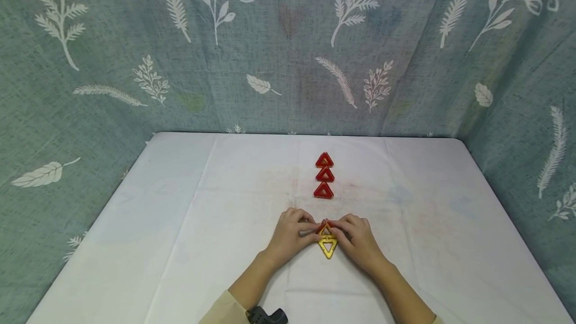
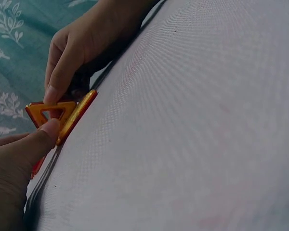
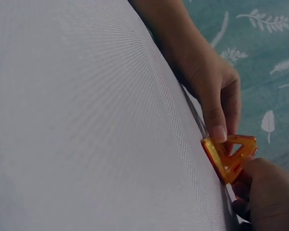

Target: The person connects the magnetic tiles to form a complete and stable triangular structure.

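Observation:
In the head view my left hand (image 1: 291, 231) and right hand (image 1: 360, 241) meet over a small group of triangular magnetic tiles, pinching it from both sides. One yellow tile (image 2: 32, 111) is raised, with a thumb against its face from each side. Joined along its base, a second yellow tile (image 1: 329, 255) lies on the cloth, its tip toward me. Behind the raised tile, a bit of red tile (image 2: 37, 167) shows beside my left hand; fingers hide the rest. Farther back, red triangular pieces (image 1: 323, 195) stand in a column of three.
A white cloth (image 1: 225, 244) with faint stains and creases covers the table. Green curtains (image 1: 279, 24) with white leaf prints hang behind the table and at both sides. A black device (image 1: 267, 315) is strapped at my left wrist.

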A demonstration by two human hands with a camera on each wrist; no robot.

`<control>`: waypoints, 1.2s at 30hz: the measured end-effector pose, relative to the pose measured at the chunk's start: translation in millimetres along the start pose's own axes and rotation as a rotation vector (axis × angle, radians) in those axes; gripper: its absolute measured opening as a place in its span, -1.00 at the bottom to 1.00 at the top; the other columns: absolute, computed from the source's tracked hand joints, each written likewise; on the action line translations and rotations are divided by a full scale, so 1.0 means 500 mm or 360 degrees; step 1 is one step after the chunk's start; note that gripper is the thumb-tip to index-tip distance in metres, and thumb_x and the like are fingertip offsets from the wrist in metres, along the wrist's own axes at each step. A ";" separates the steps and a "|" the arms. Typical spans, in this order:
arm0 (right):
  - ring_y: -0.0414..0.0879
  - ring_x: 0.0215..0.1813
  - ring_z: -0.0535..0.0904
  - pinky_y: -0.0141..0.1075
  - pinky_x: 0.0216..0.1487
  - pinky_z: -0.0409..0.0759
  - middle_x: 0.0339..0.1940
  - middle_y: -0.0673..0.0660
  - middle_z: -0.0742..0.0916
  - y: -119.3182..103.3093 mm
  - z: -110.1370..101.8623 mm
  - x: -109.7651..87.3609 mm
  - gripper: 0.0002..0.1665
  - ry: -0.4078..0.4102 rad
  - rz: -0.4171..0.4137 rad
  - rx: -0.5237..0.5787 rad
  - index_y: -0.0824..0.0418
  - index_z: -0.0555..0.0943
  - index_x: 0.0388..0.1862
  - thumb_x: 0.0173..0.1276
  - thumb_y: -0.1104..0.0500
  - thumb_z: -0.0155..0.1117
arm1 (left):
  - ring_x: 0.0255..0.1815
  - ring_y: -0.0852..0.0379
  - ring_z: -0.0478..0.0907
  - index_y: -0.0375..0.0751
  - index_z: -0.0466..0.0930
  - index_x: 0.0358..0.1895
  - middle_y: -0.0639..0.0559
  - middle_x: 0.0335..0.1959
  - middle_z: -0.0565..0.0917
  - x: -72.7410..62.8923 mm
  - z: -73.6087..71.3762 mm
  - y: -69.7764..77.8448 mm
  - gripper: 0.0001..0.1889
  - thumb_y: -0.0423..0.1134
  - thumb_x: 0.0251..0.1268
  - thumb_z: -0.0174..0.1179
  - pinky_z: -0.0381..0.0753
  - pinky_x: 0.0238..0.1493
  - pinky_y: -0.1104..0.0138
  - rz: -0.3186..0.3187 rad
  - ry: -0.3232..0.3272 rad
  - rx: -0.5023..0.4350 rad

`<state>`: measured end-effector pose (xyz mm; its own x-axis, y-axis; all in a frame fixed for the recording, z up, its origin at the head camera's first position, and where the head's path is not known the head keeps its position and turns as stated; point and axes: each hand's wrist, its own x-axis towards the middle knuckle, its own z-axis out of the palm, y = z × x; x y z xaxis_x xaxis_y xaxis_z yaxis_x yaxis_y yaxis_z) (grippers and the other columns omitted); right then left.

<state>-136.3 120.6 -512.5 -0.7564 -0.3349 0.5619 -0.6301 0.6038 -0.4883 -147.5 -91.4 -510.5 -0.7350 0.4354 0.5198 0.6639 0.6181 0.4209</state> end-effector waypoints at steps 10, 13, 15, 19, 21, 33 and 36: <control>-0.19 -0.22 0.51 -0.20 -0.15 0.29 -0.29 -0.06 0.65 0.000 -0.005 0.001 -0.62 -0.0125 0.0029 0.0027 0.16 0.69 -0.12 0.05 0.08 0.45 | 0.05 0.09 0.31 0.03 0.50 0.25 0.05 0.03 0.48 0.002 -0.009 0.001 -0.57 -0.01 0.35 0.08 0.25 0.13 0.10 -0.0169 -0.0362 -0.0016; -0.13 -0.15 0.49 -0.15 -0.10 0.30 -0.20 -0.02 0.63 -0.003 -0.011 0.001 -0.32 -0.0244 0.0073 -0.0010 0.14 0.66 -0.04 -0.15 -0.16 0.54 | 0.07 0.09 0.29 0.07 0.50 0.24 0.06 0.04 0.46 0.003 -0.010 0.001 -0.63 -0.08 0.43 -0.01 0.22 0.17 0.08 -0.0200 -0.0405 -0.0024; -0.10 -0.09 0.46 -0.10 -0.04 0.29 -0.13 0.01 0.60 -0.005 -0.014 0.001 -0.14 -0.0335 0.0103 -0.0048 0.11 0.62 0.03 -0.27 -0.28 0.55 | 0.07 0.10 0.28 0.10 0.50 0.24 0.07 0.05 0.45 0.003 -0.011 0.001 -0.64 -0.11 0.43 -0.02 0.21 0.18 0.09 -0.0224 -0.0431 -0.0026; -0.09 -0.04 0.41 -0.05 0.03 0.27 -0.07 0.04 0.53 -0.009 -0.021 0.003 -0.02 -0.0449 0.0129 -0.0061 0.08 0.57 0.10 -0.34 -0.34 0.55 | 0.09 0.09 0.26 0.12 0.48 0.25 0.08 0.06 0.43 0.003 -0.012 -0.001 -0.63 -0.11 0.43 -0.02 0.19 0.21 0.09 -0.0238 -0.0482 -0.0012; -0.11 -0.06 0.38 -0.08 0.01 0.26 -0.07 0.02 0.52 -0.008 -0.024 0.004 -0.03 -0.0476 0.0136 -0.0038 0.06 0.56 0.12 -0.33 -0.30 0.57 | 0.11 0.09 0.26 0.12 0.48 0.26 0.08 0.07 0.43 0.003 -0.014 -0.003 -0.63 -0.10 0.43 -0.02 0.19 0.22 0.09 -0.0241 -0.0504 -0.0001; -0.20 -0.11 0.38 -0.15 -0.03 0.26 -0.18 -0.09 0.57 0.021 -0.053 0.006 -0.35 -0.0506 0.0247 0.0143 0.05 0.62 -0.07 -0.22 -0.03 0.63 | 0.13 0.09 0.25 0.02 0.51 0.20 0.08 0.08 0.42 0.001 -0.015 -0.008 -0.60 0.03 0.37 0.05 0.25 0.18 0.13 -0.0288 -0.0440 -0.0067; -0.22 -0.12 0.39 -0.14 -0.01 0.27 -0.22 -0.13 0.57 0.028 -0.059 0.006 -0.47 -0.0513 0.0302 0.0190 0.02 0.63 -0.15 -0.17 0.03 0.62 | 0.13 0.08 0.24 0.00 0.54 0.13 0.08 0.07 0.42 0.001 -0.014 -0.009 -0.55 0.10 0.24 0.18 0.26 0.19 0.14 -0.0292 -0.0393 -0.0086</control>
<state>-142.0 149.4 -498.0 -0.8659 -0.4468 0.2247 -0.4752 0.5949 -0.6483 -149.6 -98.6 -506.8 -0.8502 0.4696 0.2379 0.5184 0.6683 0.5335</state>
